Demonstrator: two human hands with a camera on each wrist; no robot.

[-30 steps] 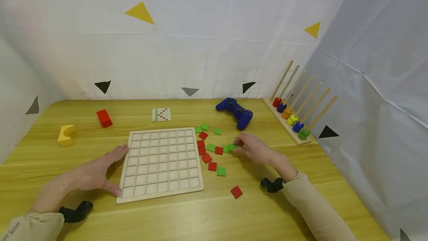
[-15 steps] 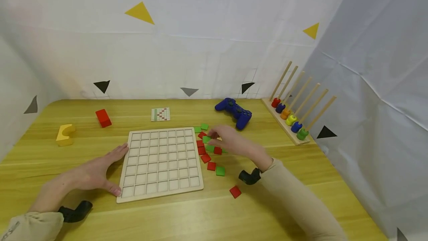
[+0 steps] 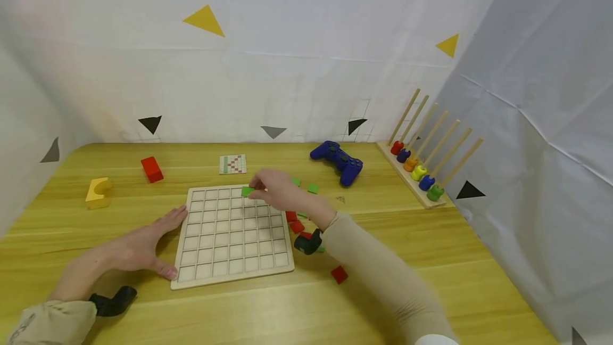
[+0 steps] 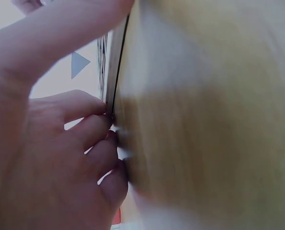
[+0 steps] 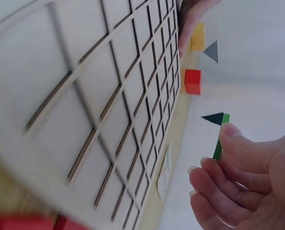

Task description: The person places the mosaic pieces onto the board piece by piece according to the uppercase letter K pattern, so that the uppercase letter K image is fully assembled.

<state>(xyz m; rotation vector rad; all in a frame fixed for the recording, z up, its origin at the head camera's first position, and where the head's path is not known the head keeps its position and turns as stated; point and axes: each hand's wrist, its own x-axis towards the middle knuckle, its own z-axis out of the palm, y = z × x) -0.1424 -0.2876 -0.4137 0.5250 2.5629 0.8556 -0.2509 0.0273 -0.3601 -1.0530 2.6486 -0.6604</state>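
Note:
A pale wooden grid board [image 3: 231, 276] with square cells lies on the table. My left hand [image 3: 139, 244] rests along its left edge, thumb near the front corner and fingers further back, touching the rim. Over the board's back rows, my right hand [image 3: 280, 190] pinches a green square tile [image 3: 247, 191] between thumb and fingers. The right wrist view shows this tile [image 5: 222, 136] edge-on and tilted, held above the surface. Several red tiles [image 3: 297, 226] and green tiles [image 3: 313, 188] lie right of the board, partly hidden by my right arm. One red tile [image 3: 339, 274] sits apart, nearer the front.
Behind the board lies a small pattern card [image 3: 233, 164]. A blue game controller [image 3: 337, 161] is at the back right, beside a peg rack [image 3: 412, 172] with coloured pieces. A red block [image 3: 152, 169] and a yellow arch block [image 3: 98, 193] stand at the back left.
My right hand has picked up a green tile from the pile and carried it left, over the board's back rows. The left hand stays against the board's edge.

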